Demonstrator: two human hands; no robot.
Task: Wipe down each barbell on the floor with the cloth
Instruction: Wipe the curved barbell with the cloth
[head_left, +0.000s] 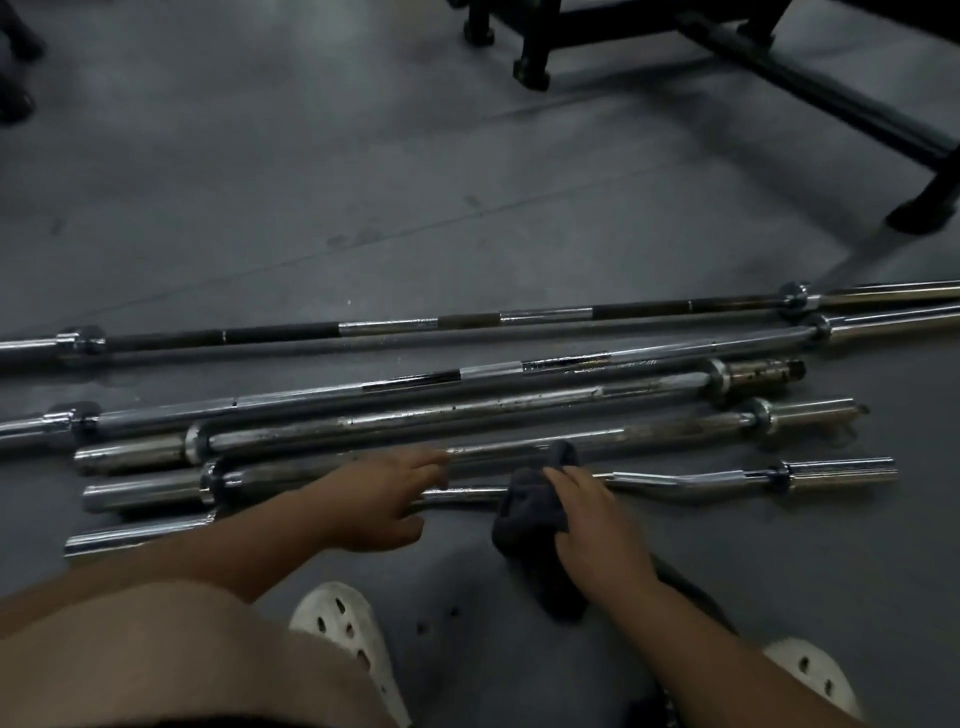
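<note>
Head view, dark cloth (530, 512) bunched on nearest curl bar (675, 480), near centre, right hand (597, 530) gripping it, left hand (379, 501) just left, fingers stretched over same bar, other barbells (467, 415) parallel beyond, grey floor (311, 208), white clogs (337, 623) nearest.

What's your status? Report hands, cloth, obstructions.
Left hand rests on nearest bar. Right hand grips cloth on it. Other barbells beyond, nothing blocking.
</note>
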